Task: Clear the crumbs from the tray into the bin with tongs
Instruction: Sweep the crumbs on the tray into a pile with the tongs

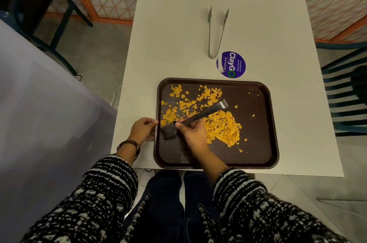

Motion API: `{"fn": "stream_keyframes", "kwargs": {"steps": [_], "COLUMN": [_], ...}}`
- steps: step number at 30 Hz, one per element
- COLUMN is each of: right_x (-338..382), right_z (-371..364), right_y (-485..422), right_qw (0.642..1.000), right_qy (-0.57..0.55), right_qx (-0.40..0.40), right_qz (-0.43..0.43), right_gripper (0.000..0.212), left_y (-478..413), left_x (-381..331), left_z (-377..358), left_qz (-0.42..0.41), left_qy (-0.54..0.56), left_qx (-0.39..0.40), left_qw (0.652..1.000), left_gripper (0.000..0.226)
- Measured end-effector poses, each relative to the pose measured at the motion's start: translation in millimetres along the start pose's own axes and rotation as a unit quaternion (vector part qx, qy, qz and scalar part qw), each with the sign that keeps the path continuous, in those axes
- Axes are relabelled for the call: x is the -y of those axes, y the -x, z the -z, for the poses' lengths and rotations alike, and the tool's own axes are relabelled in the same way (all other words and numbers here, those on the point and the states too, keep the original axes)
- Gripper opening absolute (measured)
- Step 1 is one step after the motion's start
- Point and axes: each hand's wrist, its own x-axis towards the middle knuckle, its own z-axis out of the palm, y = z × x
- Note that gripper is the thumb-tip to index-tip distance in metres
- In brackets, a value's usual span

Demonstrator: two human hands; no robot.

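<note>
- Progress, as I judge it, is early: all the crumbs [222, 127] in view lie on the tray [256, 143], and none shows anywhere off it.
- The crumbs sit in 2 groups. A dense heap lies right of the middle, and a looser scatter covers the far left. A few specks lie alone toward the right rim.
- The near-left part of the tray is bare.
- The right hand [190, 133] grips the tongs [204, 112] near their hinge end, with the tips angled over the gap between the 2 groups. I cannot tell whether the tips touch any crumbs.
- The left hand [142, 129] pinches the tray's left rim, thumb on top.
- The tray rests at the near edge of the white desk [168, 44]. The second tongs [215, 32] lie unused at the far side, just beside a purple sticker [231, 64].
- No bin shows plainly. A pale lilac surface [39, 103] at the left may be it, but I cannot tell. Nearly the whole clearing is left.
</note>
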Motion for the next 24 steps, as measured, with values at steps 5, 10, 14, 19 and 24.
{"fn": "stream_keyframes", "kwargs": {"steps": [5, 10, 14, 19, 24], "right_x": [14, 23, 14, 11, 23], "right_z": [52, 49, 1, -4, 35], "right_y": [-13, -15, -14, -28, -37], "right_qw": [0.995, 0.995, 0.998, 0.995, 0.989], "right_qy": [-0.031, -0.067, -0.056, -0.075, -0.057], "right_qx": [-0.091, -0.066, -0.014, -0.051, -0.138], "right_qz": [0.012, 0.020, -0.008, -0.034, -0.003], "right_gripper": [0.040, 0.040, 0.041, 0.045, 0.054], "left_y": [4, 9, 12, 14, 16], "left_x": [8, 9, 7, 1, -1], "left_z": [-1, -5, -4, 3, 6], "left_qz": [-0.014, -0.009, 0.005, 0.023, 0.029], "left_qy": [0.023, 0.034, 0.059, 0.063, 0.066], "left_qx": [-0.015, -0.022, -0.012, 0.027, 0.043], "left_qw": [1.000, 0.999, 0.998, 0.997, 0.996], "left_gripper": [0.018, 0.012, 0.013, 0.019, 0.022]}}
